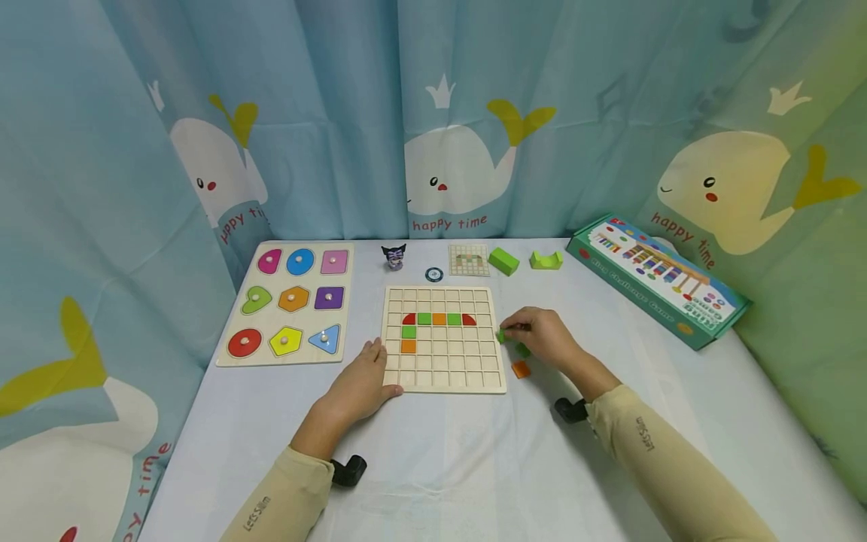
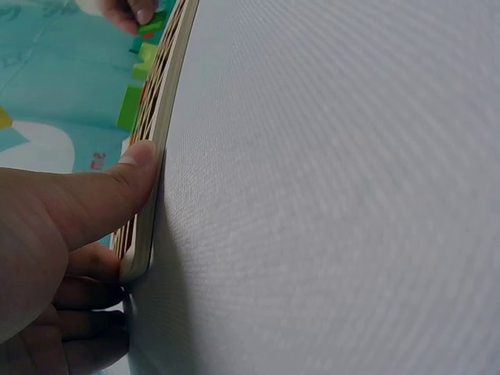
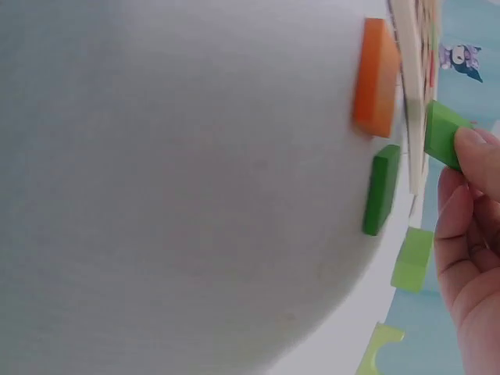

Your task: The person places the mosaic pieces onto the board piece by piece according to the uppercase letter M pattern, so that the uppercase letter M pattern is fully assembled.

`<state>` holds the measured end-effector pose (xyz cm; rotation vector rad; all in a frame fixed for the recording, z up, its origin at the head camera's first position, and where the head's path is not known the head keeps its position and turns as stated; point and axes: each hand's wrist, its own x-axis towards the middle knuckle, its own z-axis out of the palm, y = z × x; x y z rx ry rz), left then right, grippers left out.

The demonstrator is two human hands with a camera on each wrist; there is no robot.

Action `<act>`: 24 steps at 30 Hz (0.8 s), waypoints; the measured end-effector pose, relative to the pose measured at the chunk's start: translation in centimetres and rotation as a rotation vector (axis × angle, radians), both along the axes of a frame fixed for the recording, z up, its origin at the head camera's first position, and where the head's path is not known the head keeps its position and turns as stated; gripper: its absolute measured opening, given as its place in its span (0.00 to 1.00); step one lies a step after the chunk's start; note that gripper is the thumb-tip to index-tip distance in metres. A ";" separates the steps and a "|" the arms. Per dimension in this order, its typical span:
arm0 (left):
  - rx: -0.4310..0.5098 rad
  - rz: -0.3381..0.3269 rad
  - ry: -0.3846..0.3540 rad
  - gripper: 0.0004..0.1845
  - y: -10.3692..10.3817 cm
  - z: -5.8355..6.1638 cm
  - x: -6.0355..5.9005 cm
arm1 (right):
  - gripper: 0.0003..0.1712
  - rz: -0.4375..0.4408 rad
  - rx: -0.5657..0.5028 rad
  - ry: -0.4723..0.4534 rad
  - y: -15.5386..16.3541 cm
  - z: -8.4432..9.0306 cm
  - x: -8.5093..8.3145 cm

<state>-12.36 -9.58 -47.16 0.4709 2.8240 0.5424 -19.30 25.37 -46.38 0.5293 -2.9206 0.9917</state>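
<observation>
A wooden grid board [image 1: 450,369] lies on the table, its upper cells holding a row of red, green and orange tiles, with a green tile [image 1: 409,331] and an orange tile [image 1: 409,346] below the row's left end. My left hand [image 1: 355,382] rests against the board's near left corner, fingers along the left side and thumb on the front edge. Beside the board's right edge, my right hand [image 1: 547,340] pinches a green square tile [image 3: 442,134] between thumb and fingers. Under that hand lie another green tile [image 3: 381,190] and an orange tile [image 3: 376,78].
A knobbed shape puzzle [image 1: 345,301] is at the left. Behind the board stand a small figurine [image 1: 394,257], a round disc [image 1: 434,275], a pattern card [image 1: 469,260], a green block [image 1: 504,261] and a notched green block [image 1: 546,260]. A game box [image 1: 657,278] lies far right.
</observation>
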 end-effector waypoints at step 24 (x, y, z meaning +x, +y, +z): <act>-0.008 0.012 -0.008 0.46 0.0 -0.1 -0.1 | 0.07 0.078 -0.031 -0.072 -5.3 0.5 -2.4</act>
